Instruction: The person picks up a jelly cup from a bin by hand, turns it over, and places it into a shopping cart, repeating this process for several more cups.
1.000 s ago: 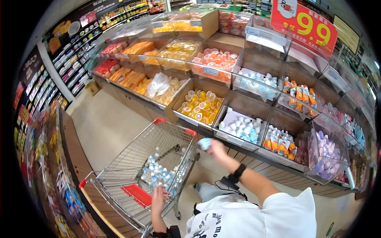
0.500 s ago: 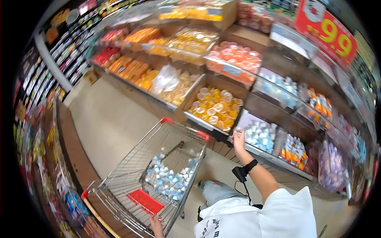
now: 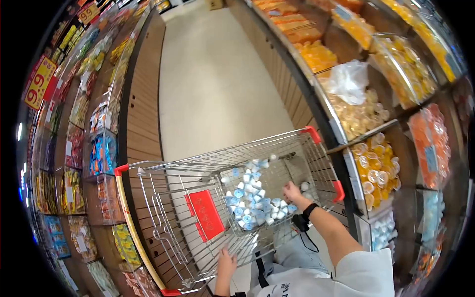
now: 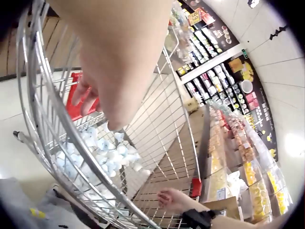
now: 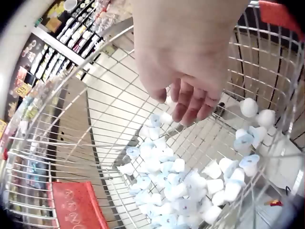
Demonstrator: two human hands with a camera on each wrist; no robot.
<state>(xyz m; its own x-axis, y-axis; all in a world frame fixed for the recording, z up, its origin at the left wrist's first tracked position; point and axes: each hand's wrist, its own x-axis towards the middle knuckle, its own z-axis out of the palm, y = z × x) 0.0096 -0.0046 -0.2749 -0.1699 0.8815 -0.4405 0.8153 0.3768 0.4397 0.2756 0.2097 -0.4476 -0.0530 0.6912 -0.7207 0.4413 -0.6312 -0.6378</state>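
Observation:
Many small white jelly cups with pale blue lids lie loose in the bottom of a wire shopping cart. My right hand hangs over the cart basket, above the cups. In the right wrist view its fingers are loosely bent, with no cup showing in them. Near the cart's side, toward my body, my left hand hovers with relaxed fingers. The left wrist view shows it above the basket wires, with the cups beyond it and nothing in its grasp.
Right of the cart stands a display with bins of yellow jelly cups, a white plastic bag and more blue-white cups. Shelves of packaged snacks line the left. Pale aisle floor stretches ahead of the cart.
My right hand has gone from the bin edge back over the cart. The head view has swung left, from the display to the aisle. My left hand stays by the cart's near side.

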